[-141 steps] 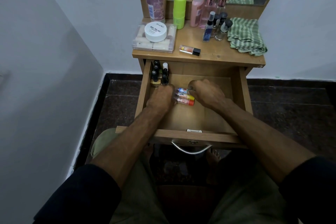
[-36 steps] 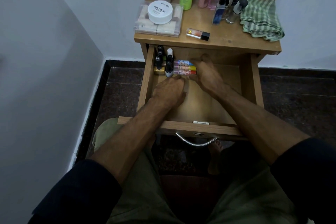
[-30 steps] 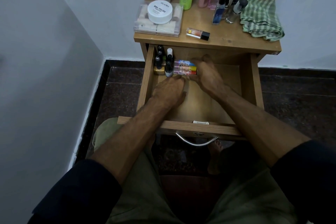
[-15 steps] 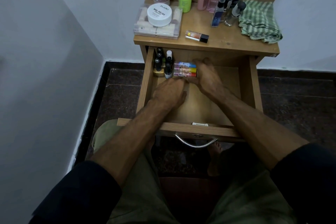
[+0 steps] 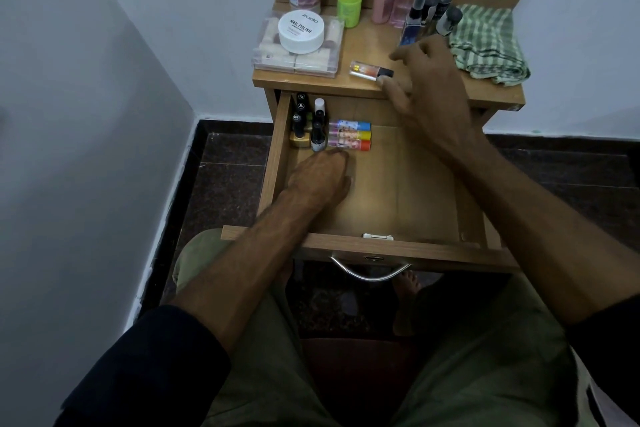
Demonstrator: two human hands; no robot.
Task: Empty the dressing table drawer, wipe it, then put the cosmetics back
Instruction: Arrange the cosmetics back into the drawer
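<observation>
head view: we judge we are in the putting-back step. the drawer is pulled out, with small nail polish bottles upright in its far left corner and three slim tubes lying side by side just beside them. our left hand rests loosely curled on the smooth wooden drawer floor, holding nothing. our right hand, fingers spread and empty, hovers over the glossy black-capped lip tube at the counter's front edge. next it must pinch that tube; it is round and may roll.
</observation>
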